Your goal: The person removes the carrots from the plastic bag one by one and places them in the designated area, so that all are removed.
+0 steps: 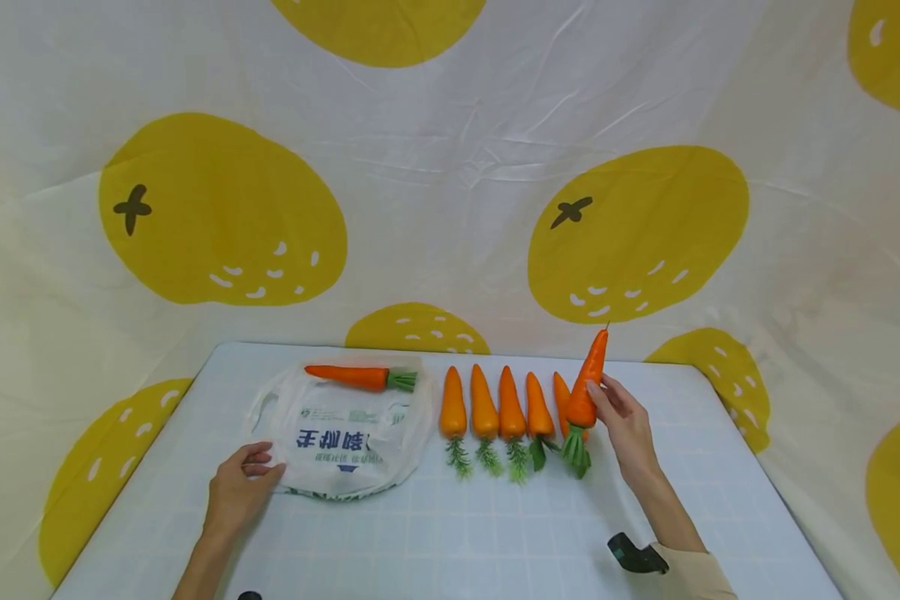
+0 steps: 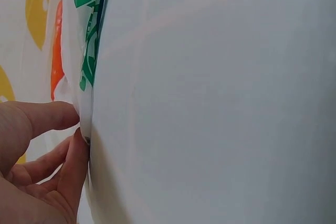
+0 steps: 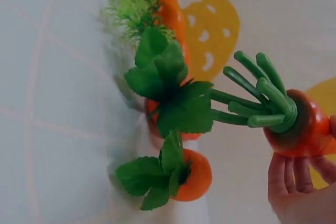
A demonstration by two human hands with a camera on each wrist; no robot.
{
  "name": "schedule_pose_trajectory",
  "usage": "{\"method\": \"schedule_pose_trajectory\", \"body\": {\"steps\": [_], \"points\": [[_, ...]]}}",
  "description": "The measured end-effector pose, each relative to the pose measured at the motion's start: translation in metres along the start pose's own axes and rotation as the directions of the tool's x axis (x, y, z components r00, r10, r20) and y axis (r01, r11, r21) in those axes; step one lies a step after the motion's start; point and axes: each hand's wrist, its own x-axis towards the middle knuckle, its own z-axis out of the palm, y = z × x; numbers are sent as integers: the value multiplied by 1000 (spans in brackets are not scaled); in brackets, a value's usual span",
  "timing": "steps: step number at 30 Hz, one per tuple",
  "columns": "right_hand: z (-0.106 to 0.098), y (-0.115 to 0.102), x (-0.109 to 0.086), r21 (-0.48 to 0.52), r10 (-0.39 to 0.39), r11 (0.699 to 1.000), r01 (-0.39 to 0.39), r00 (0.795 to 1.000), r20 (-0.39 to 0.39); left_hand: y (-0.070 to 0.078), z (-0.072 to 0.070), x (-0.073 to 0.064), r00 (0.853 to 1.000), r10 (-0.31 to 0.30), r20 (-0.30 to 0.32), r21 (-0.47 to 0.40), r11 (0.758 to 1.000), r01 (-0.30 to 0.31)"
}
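My left hand [image 1: 240, 487] is at the near left edge of a white plastic bag [image 1: 296, 475] that lies flat with blue print. In the left wrist view, thumb and fingertips pinch the rim of the bag [image 2: 86, 103]. One orange carrot [image 1: 352, 378] with short green stalks lies across the bag's far part. My right hand [image 1: 630, 425] holds another such carrot [image 1: 588, 379] above the table, tip up, stalks pointing down. The right wrist view shows the green stalks of this carrot [image 3: 283, 119] and fingers around its body.
Several carrots stand in a row right of the bag, among them a feathery-topped carrot [image 1: 453, 408] and a leafy-topped carrot [image 1: 537, 404]. The raised carrot partly hides the rightmost carrot [image 1: 561, 392]. A patterned cloth [image 1: 435, 208] hangs behind the pale table [image 1: 450, 542].
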Motion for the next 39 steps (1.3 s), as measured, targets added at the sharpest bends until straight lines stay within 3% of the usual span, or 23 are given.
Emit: {"method": "schedule_pose_trajectory", "body": {"steps": [18,28,39], "points": [[-36,22,15,-61,129,989,-136,986,-103,-3,1,2,1000,7,-6,8,1000,-7],[-49,38,25,-176,161,969,-174,983,-89,-3,0,0,1000,18,5,12,1000,-18],[-49,47,38,-251,211,945,-211,977,-26,1,1,-1,1000,-7,-10,7,1000,7]]}}
